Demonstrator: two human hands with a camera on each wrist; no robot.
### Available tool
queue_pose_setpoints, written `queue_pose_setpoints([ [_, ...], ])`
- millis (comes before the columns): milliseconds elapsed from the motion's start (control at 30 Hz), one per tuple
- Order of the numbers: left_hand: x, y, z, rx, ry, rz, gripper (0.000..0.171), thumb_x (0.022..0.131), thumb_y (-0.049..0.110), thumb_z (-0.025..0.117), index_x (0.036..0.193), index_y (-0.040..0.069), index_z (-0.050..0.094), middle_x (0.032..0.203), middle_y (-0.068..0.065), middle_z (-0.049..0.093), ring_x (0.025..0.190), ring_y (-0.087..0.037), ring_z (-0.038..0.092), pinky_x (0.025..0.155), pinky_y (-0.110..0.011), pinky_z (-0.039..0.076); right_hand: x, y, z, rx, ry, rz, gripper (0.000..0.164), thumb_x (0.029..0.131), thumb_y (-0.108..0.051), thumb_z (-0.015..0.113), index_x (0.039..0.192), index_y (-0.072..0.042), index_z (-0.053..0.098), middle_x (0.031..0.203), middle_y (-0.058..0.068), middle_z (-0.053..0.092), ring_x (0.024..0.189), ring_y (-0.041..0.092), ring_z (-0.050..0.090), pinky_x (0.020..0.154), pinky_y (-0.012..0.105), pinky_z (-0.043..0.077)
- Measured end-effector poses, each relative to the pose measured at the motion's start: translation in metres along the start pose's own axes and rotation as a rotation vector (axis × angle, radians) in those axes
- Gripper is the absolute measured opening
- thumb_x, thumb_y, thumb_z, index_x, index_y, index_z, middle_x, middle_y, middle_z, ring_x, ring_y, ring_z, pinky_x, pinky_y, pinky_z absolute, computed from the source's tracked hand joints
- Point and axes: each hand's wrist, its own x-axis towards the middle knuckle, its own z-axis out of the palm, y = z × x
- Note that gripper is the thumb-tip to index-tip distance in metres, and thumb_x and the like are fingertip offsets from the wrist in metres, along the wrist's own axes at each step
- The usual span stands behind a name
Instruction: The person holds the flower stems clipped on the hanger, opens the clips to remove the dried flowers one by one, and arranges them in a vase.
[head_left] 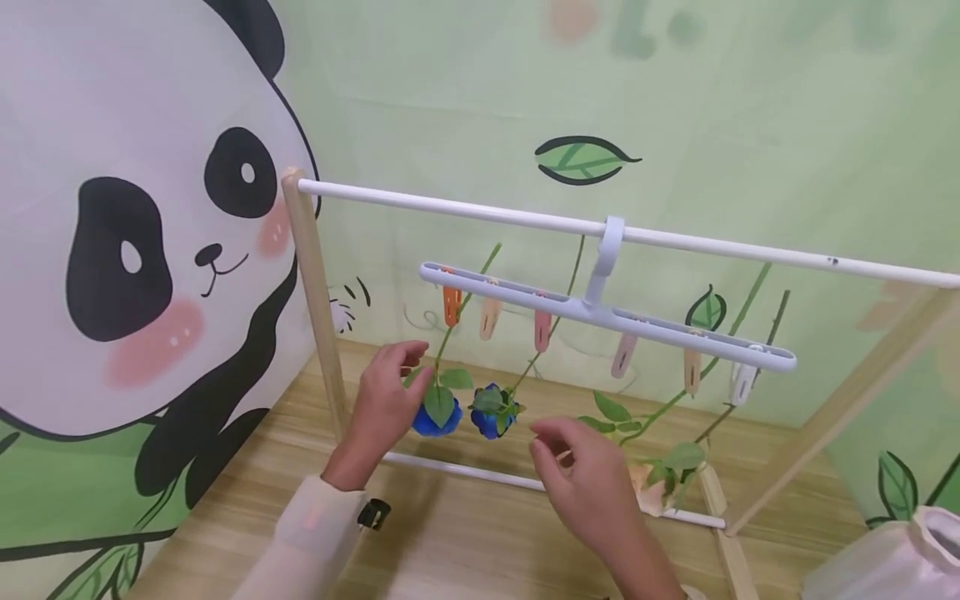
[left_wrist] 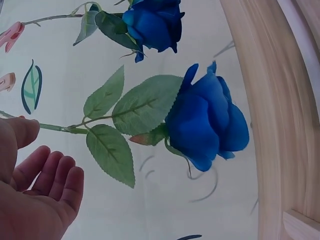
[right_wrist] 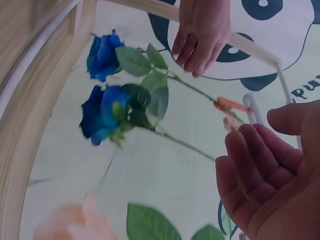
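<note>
Several artificial roses hang head-down from a pale blue clip hanger [head_left: 517,295]. One blue rose [head_left: 437,422] hangs from the orange clip [head_left: 452,307]. Beside it, a second blue rose [head_left: 492,427] hangs from a pink clip [head_left: 542,325]. My left hand [head_left: 384,402], fingers loosely curved, is beside the first rose's stem and leaves and holds nothing. Right of the blue roses, my right hand [head_left: 588,467] is also loosely curved with nothing in it. It partly hides the flowers on the right, where a peach rose [head_left: 651,490] shows behind it.
The hanger hooks over the white top rail [head_left: 450,208] of a wooden-legged rack. A white lower rail [head_left: 465,470] crosses near the wood-grain table [head_left: 435,550]. At lower right stands a whitish vase-like object [head_left: 873,562]. A panda-printed backdrop [head_left: 210,367] stands behind.
</note>
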Motion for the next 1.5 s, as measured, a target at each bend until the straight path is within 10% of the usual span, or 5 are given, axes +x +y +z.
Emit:
queue_pose_setpoints([
  [767, 0.015, 0.003, 0.015, -0.004, 0.019, -0.023, 0.023, 0.098, 0.015, 0.069, 0.118, 0.004, 0.066, 0.108, -0.012, 0.068, 0.097, -0.025, 0.066, 0.089, -0.041, 0.059, 0.061, -0.053, 0.051, 0.244, 0.038, -0.021, 0.027, 0.097, -0.014, 0.066, 0.122, -0.005, 0.067, 0.105, 0.009, 0.072, 0.09, 0.017, 0.072, 0.08, 0.026, 0.061],
  [1500, 0.024, 0.006, 0.017, 0.05, 0.045, 0.051, 0.015, 0.098, 0.012, 0.068, 0.111, 0.003, 0.068, 0.103, -0.013, 0.07, 0.091, -0.025, 0.066, 0.085, -0.038, 0.06, 0.092, -0.06, 0.057, 0.32, 0.031, 0.084, 0.04, 0.098, -0.019, 0.066, 0.135, -0.005, 0.061, 0.124, 0.009, 0.07, 0.105, 0.022, 0.072, 0.089, 0.037, 0.061],
])
